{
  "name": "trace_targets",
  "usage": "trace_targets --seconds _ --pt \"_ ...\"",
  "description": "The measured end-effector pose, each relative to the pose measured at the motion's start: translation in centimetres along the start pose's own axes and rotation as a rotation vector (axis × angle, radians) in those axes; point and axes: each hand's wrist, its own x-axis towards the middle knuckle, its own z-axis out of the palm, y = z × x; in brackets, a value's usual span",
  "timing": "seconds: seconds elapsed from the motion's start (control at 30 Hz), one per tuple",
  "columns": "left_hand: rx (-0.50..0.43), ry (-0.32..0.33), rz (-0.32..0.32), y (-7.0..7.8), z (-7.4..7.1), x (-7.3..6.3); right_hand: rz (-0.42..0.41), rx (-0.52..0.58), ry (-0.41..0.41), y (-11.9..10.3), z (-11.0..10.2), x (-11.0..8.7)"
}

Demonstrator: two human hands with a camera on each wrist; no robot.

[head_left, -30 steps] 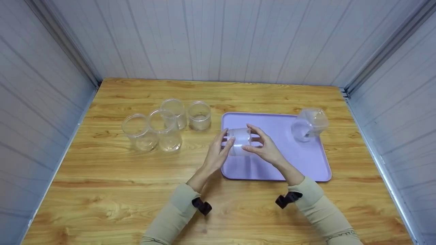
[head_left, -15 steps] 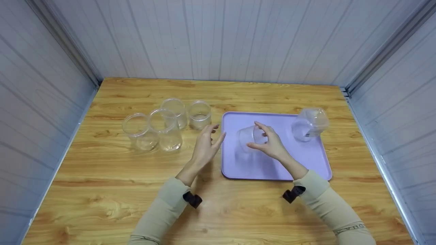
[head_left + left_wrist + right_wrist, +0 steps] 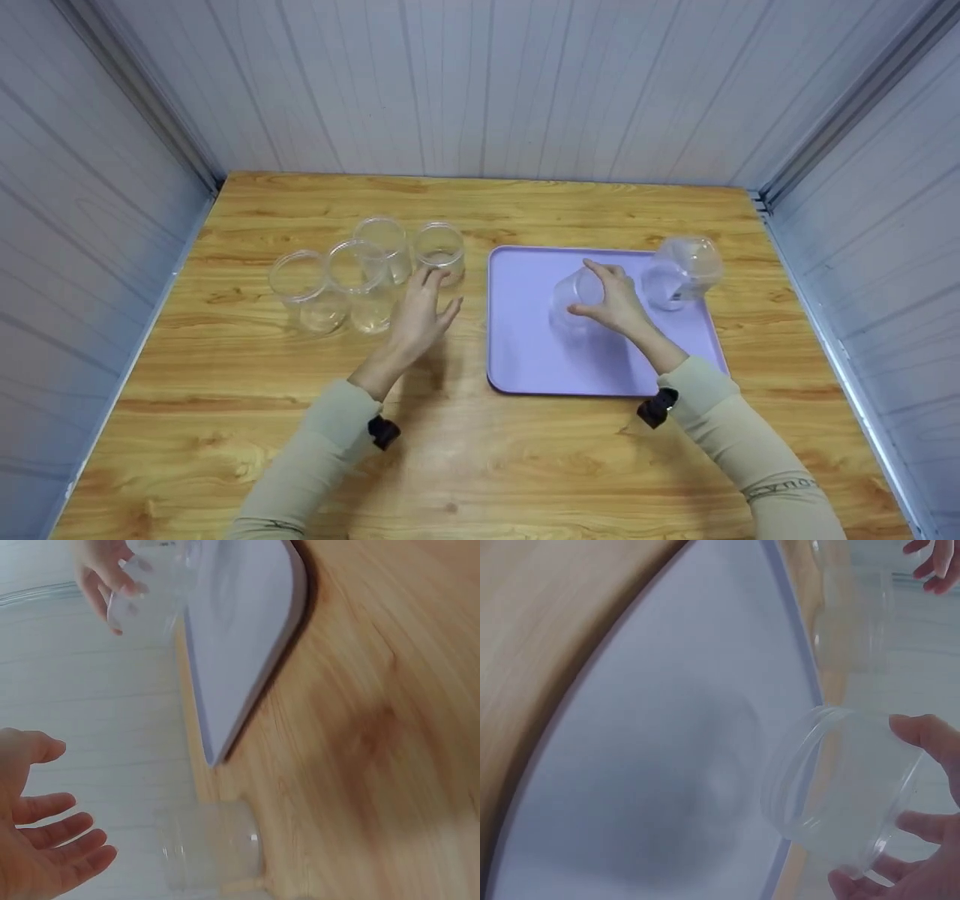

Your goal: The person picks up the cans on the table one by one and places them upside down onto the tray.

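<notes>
Over the lilac tray (image 3: 525, 360), my right hand (image 3: 619, 304) grips a clear plastic jar (image 3: 568, 301) between thumb and fingers. In the right wrist view, the fingers hold the jar (image 3: 851, 784) near its base, its ridged open mouth tilted down toward the tray. My left hand (image 3: 418, 316) holds nothing and has its fingers apart, as the left wrist view also shows. It hovers left of the tray, nearest to a short clear jar (image 3: 439, 244) and a tall clear jar (image 3: 375, 304), overlapping the tall one's lower part in the head view.
Two more clear jars stand on the wooden table (image 3: 450, 465): one at left (image 3: 300, 289), another behind (image 3: 382, 236). An upturned clear container (image 3: 686, 266) sits at the tray's back right corner. Pale panel walls (image 3: 480, 90) enclose the table's back and sides.
Both hands were on the jar a second ago. The left hand has let go and moved left toward the standing jars, while the right hand has carried the jar rightward over the tray.
</notes>
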Motion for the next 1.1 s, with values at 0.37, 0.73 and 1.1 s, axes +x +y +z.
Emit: trace_targets --seconds 0.37,0.73,1.1 --pt "0.163 -0.046 0.101 -1.8 -2.5 0.5 0.101 -0.108 0.003 1.6 -0.4 1.4" --pt "0.272 -0.026 0.249 -2.0 -4.5 1.3 0.159 -0.183 -0.012 2.4 -0.4 2.8" --pt "0.364 -0.118 0.154 -2.7 -6.2 2.5 0.193 -0.192 -0.016 2.4 -0.3 4.0"
